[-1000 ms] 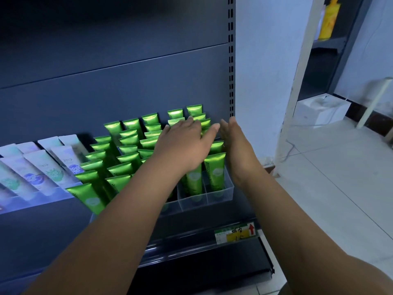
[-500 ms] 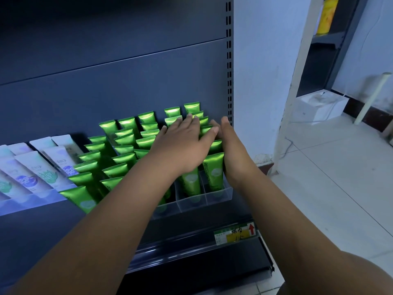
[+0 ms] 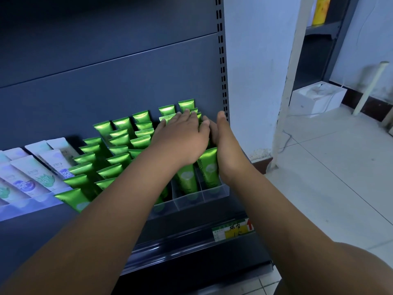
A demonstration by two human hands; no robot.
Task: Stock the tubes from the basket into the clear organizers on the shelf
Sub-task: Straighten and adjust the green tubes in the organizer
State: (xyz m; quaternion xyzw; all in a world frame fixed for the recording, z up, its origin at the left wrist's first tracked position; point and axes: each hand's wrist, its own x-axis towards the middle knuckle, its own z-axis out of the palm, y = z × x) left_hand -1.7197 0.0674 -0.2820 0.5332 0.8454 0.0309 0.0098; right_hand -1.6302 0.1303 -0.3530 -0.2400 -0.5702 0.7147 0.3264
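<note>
Yellow and green, the price label (image 3: 234, 229) on the near shelf edge bears handwritten characters I cannot read and a red arrow. Just behind it the clear organizer (image 3: 214, 191) sits at the right end of the shelf (image 3: 191, 248), its lanes filled with green tubes (image 3: 119, 145) standing cap-down in rows running to the back panel. The front tubes show lettering ending in "omile". To their left, pale tubes (image 3: 36, 175) printed with QR codes lie in another clear tray. The left hand (image 3: 180, 139) lies flat, palm down, fingers straight and close together, resting on the tops of the tubes in the right-hand lanes. The right hand (image 3: 225, 145) stands edge-on against the outer side of the rightmost lane, fingers straight. Neither hand grips anything. Since half a second ago the two hands have drawn closer, narrowing the gap between them, and the left fingertips have reached slightly farther back. Far right, a white box (image 3: 314, 99) sits on the tiled floor.
</note>
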